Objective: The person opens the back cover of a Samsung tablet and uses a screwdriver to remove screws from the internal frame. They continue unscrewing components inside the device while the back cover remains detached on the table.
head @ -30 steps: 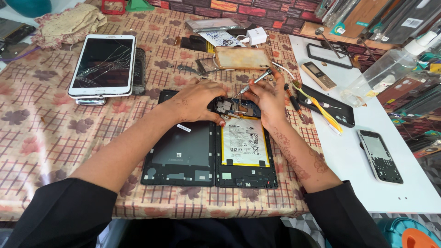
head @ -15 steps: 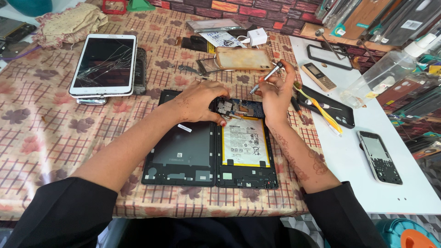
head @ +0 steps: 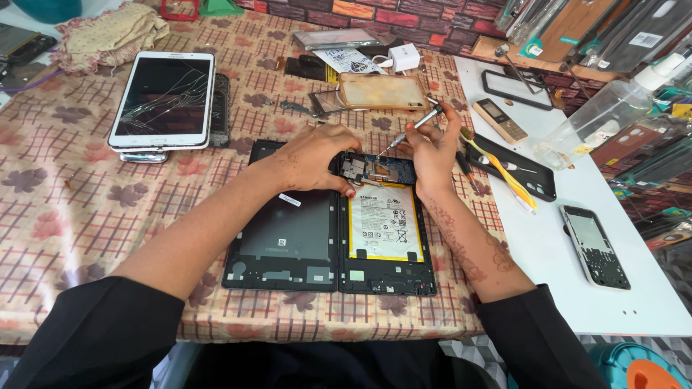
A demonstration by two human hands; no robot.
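Note:
An opened tablet (head: 386, 277) lies face down in front of me, showing its white battery (head: 383, 229) and the circuit board (head: 375, 170) at its top end. Its removed black back cover (head: 285, 241) lies beside it on the left. My left hand (head: 313, 160) rests on the top edge of the tablet and cover, fingers pressing near the board. My right hand (head: 431, 148) holds a slim metal screwdriver (head: 409, 127) tilted, its tip down on the circuit board.
A white tablet with a cracked screen (head: 164, 101) lies at the far left on the patterned cloth (head: 86, 216). A phone in a clear case (head: 383, 91), a charger (head: 404, 56) and yellow tweezers (head: 504, 173) lie beyond. A white board (head: 577, 238) at right carries phones and cases.
My right hand has lifted off the board and tilted the screwdriver upright, tip now set on the circuit board. My left hand stays pressed at the tablet's top edge.

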